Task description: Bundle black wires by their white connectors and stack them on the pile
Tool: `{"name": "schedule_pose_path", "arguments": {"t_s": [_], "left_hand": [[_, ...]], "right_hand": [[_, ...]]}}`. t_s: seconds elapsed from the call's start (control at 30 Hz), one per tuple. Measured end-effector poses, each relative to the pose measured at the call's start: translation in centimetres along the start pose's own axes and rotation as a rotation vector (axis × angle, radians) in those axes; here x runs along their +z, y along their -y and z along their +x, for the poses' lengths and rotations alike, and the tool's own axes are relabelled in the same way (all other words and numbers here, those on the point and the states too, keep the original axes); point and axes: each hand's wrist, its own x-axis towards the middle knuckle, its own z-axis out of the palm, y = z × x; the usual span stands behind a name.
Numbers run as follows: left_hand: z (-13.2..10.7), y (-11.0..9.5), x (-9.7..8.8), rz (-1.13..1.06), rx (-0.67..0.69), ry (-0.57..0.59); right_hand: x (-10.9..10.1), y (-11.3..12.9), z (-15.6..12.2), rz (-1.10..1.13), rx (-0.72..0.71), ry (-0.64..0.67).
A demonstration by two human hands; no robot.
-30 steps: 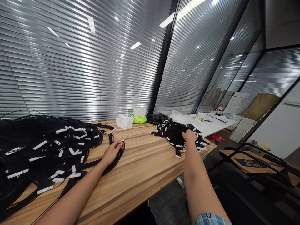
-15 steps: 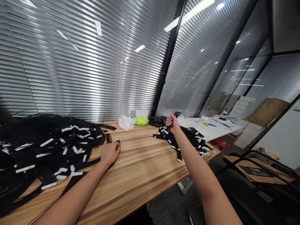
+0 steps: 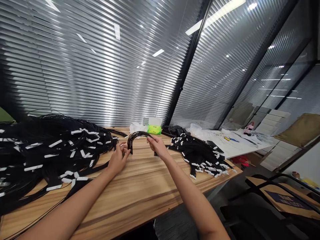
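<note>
A bundle of thin black cables (image 3: 139, 134) arches over the wooden table between my two hands. My right hand (image 3: 158, 146) grips it near its right end, thumb and fingers closed round it; a dark end hangs just below that hand. At the other end of the arch, my left hand (image 3: 119, 157) has its fingers curled but parted, its tips right beside the hanging cable end. Whether they touch it I cannot tell. Left of that hand lies a large heap of black cables with white connectors (image 3: 62, 146). A smaller cable pile (image 3: 200, 151) lies to the right.
A green tissue pack (image 3: 154, 129) and crumpled white tissue (image 3: 137, 127) stand at the table's back edge by the blinds. On the right, a white table (image 3: 240, 146) bears tools and plastic bags. A dark chair with a cardboard box (image 3: 285, 196) is at the lower right.
My right hand has come leftward from above the right pile and now holds a cable bundle near my left hand. My left hand has lifted slightly and its fingers have parted. The view has shifted slightly.
</note>
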Motion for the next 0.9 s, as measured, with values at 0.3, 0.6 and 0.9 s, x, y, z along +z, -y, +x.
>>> {"name": "schedule_pose_path", "arguments": {"t_s": [0.3, 0.6, 0.9], "left_hand": [[-0.4, 0.2, 2.8, -0.521, -0.332, 0.346], [-1.1, -2.4, 2.7, -0.355, -0.283, 0.649], [-1.5, -3.4, 1.2, -0.296, -0.163, 0.883]], "right_hand": [[0.9, -9.0, 2.4, 0.237, 0.122, -0.082], [0.5, -10.7, 1.5, 0.317, 0.209, -0.09], [0.3, -10.2, 1.0, 0.309, 0.15, -0.068]]}}
